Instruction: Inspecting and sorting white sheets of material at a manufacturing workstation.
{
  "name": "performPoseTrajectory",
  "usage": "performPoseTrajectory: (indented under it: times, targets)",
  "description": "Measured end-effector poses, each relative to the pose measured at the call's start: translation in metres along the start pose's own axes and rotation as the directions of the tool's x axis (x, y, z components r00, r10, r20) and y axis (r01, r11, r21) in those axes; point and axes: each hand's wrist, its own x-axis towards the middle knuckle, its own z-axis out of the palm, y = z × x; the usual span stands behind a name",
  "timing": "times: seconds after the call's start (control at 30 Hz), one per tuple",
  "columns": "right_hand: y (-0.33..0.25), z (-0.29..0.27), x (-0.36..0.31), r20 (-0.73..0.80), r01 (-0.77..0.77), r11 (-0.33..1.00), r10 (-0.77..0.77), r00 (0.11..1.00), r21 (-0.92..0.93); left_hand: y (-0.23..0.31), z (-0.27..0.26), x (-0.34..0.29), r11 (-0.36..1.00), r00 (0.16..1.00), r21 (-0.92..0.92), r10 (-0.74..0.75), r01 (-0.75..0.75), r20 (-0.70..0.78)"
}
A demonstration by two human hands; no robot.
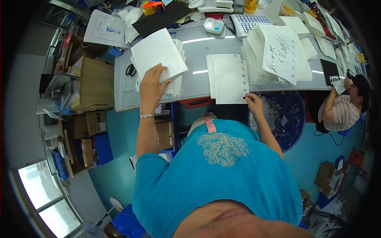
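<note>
My left hand [152,81] lies on a thick stack of white paper [158,51], its fingers stretched over the top and the thumb apart at the near edge. That stack sits tilted on more white sheets. At the near edge of the table, my right hand [254,104] pinches the near right corner of a white sheet [230,81] with notches down its right side. The sheet overlaps another white sheet [210,73] and reaches slightly past the table edge. To its right stands a tall pile of notched sheets [279,51] with handwriting on top.
Black scissors [130,70] lie left of the stack. Farther back are a small white scale [214,26], a keyboard [252,22] and an orange tape dispenser [152,7]. Below the table stands a blue bin [298,119] holding scraps. Another person [343,101] sits at the right.
</note>
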Motion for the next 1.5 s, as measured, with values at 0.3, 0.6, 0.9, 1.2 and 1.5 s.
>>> performPoseTrajectory:
  times: [0.3, 0.6, 0.9, 1.2, 1.5]
  targets:
    - [-0.013, 0.016, -0.005, -0.017, -0.046, 0.996, 0.048, 0.999, 0.070, -0.017, -0.012, 0.013, 0.998, 0.997, -0.005, 0.058, -0.058, 0.057]
    - [-0.050, 0.032, -0.013, 0.081, -0.111, 0.984, 0.100, 0.992, 0.139, -0.022, -0.016, 0.013, 0.991, 0.990, 0.036, 0.124, -0.126, 0.066]
    - [-0.063, 0.036, -0.012, 0.141, -0.141, 0.977, 0.119, 0.983, 0.159, -0.031, -0.014, 0.015, 0.968, 0.975, 0.121, 0.216, -0.220, 0.045]
    - [-0.205, 0.069, 0.019, 0.345, -0.110, 0.951, 0.004, 0.938, 0.289, -0.012, -0.008, 0.013, 0.954, 0.953, 0.147, 0.280, -0.262, -0.116]
    - [-0.220, 0.059, 0.033, 0.403, -0.042, 0.870, -0.184, 0.897, 0.491, 0.090, -0.004, -0.012, 0.793, 0.829, -0.299, 0.559, -0.530, 0.012]
